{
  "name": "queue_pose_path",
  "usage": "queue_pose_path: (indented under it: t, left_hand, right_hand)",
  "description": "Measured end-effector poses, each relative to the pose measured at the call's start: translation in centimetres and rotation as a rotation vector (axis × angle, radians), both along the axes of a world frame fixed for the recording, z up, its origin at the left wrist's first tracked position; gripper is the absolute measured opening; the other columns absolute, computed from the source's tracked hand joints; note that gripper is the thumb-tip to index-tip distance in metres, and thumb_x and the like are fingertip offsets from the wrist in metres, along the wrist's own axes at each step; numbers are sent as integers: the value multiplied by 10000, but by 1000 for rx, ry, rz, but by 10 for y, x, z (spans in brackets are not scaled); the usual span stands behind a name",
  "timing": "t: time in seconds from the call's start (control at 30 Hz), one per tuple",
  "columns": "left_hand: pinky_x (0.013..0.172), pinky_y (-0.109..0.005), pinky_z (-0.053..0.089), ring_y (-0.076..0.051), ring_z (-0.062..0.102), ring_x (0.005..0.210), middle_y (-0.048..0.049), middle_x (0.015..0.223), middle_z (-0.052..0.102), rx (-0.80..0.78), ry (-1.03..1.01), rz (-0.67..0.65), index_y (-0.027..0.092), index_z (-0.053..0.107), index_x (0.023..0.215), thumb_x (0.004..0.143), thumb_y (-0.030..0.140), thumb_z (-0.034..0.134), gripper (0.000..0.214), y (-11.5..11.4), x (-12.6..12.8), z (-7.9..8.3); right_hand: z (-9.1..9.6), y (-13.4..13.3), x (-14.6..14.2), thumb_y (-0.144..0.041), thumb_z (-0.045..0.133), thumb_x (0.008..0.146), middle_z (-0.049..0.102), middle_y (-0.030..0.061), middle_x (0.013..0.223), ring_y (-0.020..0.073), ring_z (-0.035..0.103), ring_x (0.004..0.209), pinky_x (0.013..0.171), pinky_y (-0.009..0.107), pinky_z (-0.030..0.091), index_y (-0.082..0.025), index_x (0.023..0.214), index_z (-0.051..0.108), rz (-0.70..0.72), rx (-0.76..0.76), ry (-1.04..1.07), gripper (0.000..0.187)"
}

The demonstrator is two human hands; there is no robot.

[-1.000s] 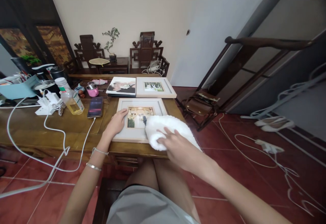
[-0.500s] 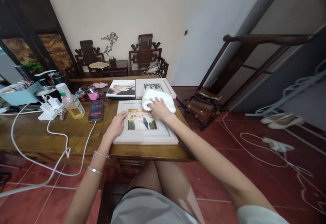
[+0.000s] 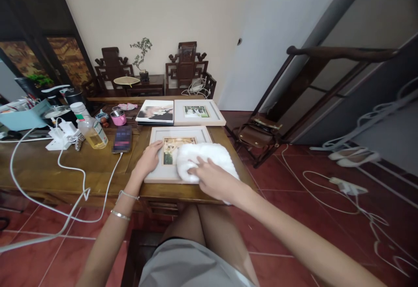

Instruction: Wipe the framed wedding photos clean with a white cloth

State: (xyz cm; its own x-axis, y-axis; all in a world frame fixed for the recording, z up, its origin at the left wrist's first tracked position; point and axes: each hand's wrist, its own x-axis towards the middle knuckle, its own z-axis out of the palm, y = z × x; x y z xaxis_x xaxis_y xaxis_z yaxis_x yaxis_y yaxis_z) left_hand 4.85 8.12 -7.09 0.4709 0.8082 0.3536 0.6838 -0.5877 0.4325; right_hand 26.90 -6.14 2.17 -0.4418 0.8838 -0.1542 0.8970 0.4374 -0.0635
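Observation:
A white-framed photo (image 3: 156, 135) lies flat on the wooden table (image 3: 48, 165) in front of me. My left hand (image 3: 148, 158) rests open and flat on the frame's left edge, fingers stretched toward the picture. My right hand (image 3: 212, 180) presses a fluffy white cloth (image 3: 205, 156) down on the near right part of the frame, its fingers spread over the cloth. The cloth hides most of the picture and the frame's right side.
Behind the frame lie a second white frame (image 3: 199, 112) and a photo book (image 3: 156, 111). To the left are a phone (image 3: 122, 139) on a white cable, an oil bottle (image 3: 89, 126), a pink cup (image 3: 118, 116) and a power strip (image 3: 62, 135). Cables (image 3: 342, 187) trail over the red floor at right.
My right hand has drawn the cloth from the frame's far right corner back toward me, over the picture to the near right. My left hand has stayed on the frame's left edge.

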Motion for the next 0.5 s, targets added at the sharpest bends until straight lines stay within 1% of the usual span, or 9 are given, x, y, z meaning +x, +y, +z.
queue_pose_path:
  t: [0.1, 0.2, 0.27, 0.3, 0.33, 0.4, 0.5]
  left_hand:
    - [1164, -386, 329, -214, 467, 1329, -118, 1398, 529, 0, 0, -26, 104, 574, 1311, 703, -76, 367, 667, 0, -1, 2]
    - [1163, -398, 331, -210, 465, 1330, -108, 1403, 526, 10, 13, -40, 117, 570, 1318, 695, -81, 358, 687, 2, -2, 1]
    - [1161, -398, 336, -205, 470, 1326, -95, 1403, 528, 16, 16, -47, 132, 566, 1324, 696, -81, 360, 695, 3, -3, 0]
    - [1160, -397, 339, -202, 473, 1324, -89, 1402, 530, 18, 12, -50, 140, 565, 1327, 698, -79, 362, 696, 3, -4, -1]
    - [1158, -397, 342, -199, 475, 1322, -83, 1400, 533, 20, 5, -49, 148, 565, 1328, 702, -76, 363, 694, 4, -4, -2]
    - [1157, -398, 344, -197, 473, 1325, -80, 1399, 535, 16, -16, -36, 155, 568, 1325, 715, -69, 364, 681, 4, -3, -4]
    - [1162, -411, 332, -199, 453, 1341, -80, 1417, 516, 2, -43, -4, 163, 565, 1327, 750, -55, 361, 650, 2, -2, -6]
  right_hand:
    - [-22, 50, 6, -36, 445, 789, 412, 178, 1491, 363, 322, 1388, 1105, 536, 252, -121, 1294, 589, -54, 116, 20, 533]
    - [-35, 103, 13, -74, 465, 824, 313, 168, 1550, 377, 224, 1428, 1120, 577, 186, -125, 1324, 562, -104, 213, 22, 512]
    - [-38, 125, 14, -87, 459, 841, 266, 159, 1572, 399, 187, 1433, 1109, 612, 173, -126, 1315, 570, -131, 247, 4, 489]
    - [-39, 130, 12, -79, 454, 839, 255, 152, 1577, 406, 182, 1432, 1101, 628, 174, -131, 1308, 578, -138, 251, -10, 488]
    - [-38, 129, 10, -63, 449, 830, 255, 145, 1578, 410, 186, 1429, 1094, 639, 181, -138, 1301, 585, -139, 246, -26, 497]
    - [-34, 115, 3, -29, 444, 803, 276, 138, 1572, 411, 222, 1417, 1082, 641, 214, -154, 1295, 595, -122, 199, -59, 529]
    - [-19, 67, -6, -4, 428, 786, 335, 143, 1544, 402, 337, 1367, 1048, 595, 322, -162, 1268, 622, -77, 63, -89, 542]
